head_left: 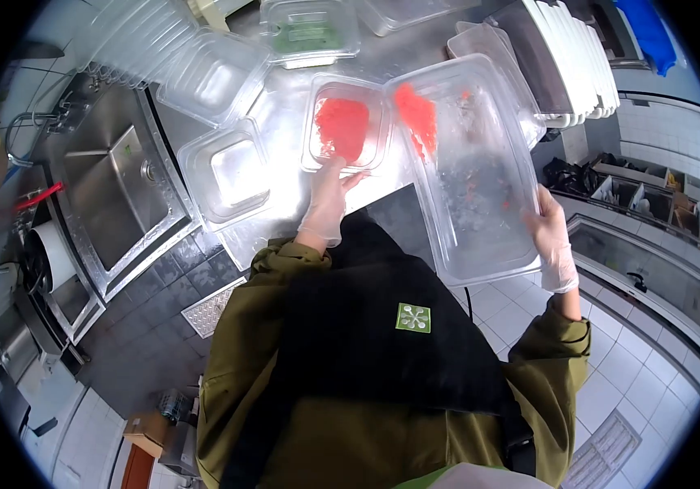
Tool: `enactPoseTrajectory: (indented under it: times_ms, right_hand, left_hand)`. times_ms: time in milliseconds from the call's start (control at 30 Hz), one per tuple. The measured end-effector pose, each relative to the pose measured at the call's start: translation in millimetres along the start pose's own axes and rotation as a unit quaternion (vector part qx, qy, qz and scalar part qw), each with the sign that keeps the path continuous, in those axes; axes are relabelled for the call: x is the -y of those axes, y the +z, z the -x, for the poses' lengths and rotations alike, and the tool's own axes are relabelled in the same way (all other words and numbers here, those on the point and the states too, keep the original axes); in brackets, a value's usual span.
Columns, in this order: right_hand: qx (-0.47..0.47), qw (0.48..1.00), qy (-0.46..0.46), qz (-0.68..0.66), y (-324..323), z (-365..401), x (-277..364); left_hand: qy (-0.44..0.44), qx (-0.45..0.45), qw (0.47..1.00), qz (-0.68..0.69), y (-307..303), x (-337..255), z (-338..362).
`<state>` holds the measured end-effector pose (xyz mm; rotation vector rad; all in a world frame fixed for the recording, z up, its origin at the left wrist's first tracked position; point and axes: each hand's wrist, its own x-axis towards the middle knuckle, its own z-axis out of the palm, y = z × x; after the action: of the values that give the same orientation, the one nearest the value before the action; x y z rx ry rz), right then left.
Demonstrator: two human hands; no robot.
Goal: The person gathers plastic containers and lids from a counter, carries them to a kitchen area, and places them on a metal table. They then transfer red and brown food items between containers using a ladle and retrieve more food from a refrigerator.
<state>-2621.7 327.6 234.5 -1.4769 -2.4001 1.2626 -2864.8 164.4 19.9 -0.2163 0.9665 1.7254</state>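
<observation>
My right hand [551, 239], in a thin glove, grips the near edge of a large clear plastic tub [480, 204] that is tilted up over the steel counter. Red food [416, 116] clings to the tub's far end, right beside a smaller clear container [309, 130] that holds more of the red food [342, 128]. My left hand [327, 200], also gloved, rests on the near rim of that small container.
Empty clear containers [232, 175] lie left on the steel counter [285, 114], with more at the back [311, 31]. A sink [118, 196] sits far left. Stacked white trays [571, 57] stand at the back right. Tiled floor lies below on the right.
</observation>
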Motion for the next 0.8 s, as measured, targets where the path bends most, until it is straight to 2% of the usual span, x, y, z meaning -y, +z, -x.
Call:
enactPoseTrajectory:
  times_ms: [67, 100, 200, 267, 300, 367, 400, 467, 500, 600, 733, 800]
  right_hand:
    - [-0.01, 0.993, 0.05, -0.107, 8, 2, -7]
    - [-0.016, 0.984, 0.077, -0.16, 11, 2, -10]
    - [-0.026, 0.97, 0.078, -0.228, 15, 3, -21]
    - [-0.041, 0.959, 0.088, -0.268, 18, 4, -15]
    - [-0.049, 0.952, 0.094, -0.286, 17, 6, -14]
    - [-0.059, 0.956, 0.091, -0.272, 16, 4, -26]
    - [-0.065, 0.957, 0.09, -0.267, 18, 2, -33]
    - [-0.065, 0.956, 0.099, -0.268, 22, 1, -45]
    - [-0.067, 0.955, 0.104, -0.27, 24, -1, -47]
    - [-0.054, 0.95, 0.109, -0.288, 36, -5, -57]
    - [-0.035, 0.943, 0.104, -0.315, 47, -9, -61]
    - [-0.021, 0.945, 0.104, -0.308, 51, -12, -68]
  left_hand:
    - [0.042, 0.101, 0.994, -0.03, -19, 1, -6]
    - [-0.011, 0.045, 0.997, 0.069, -11, -5, -4]
    - [0.166, 0.12, 0.967, -0.153, -18, 4, 0]
    - [0.042, -0.036, 0.996, -0.066, 10, -16, 6]
    - [-0.022, -0.115, 0.993, -0.019, 21, -21, 9]
    - [0.12, 0.029, 0.979, -0.16, -4, -6, 8]
    - [0.188, 0.103, 0.95, -0.228, -5, -9, 11]
    - [0.062, -0.023, 0.995, -0.078, 1, -10, 4]
    - [0.002, -0.088, 0.996, 0.0, 7, -13, 4]
    - [0.027, -0.131, 0.989, -0.064, 14, -11, 12]
    - [0.02, -0.152, 0.986, -0.063, 8, -8, 8]
    - [0.061, -0.039, 0.996, -0.058, -8, -8, 10]
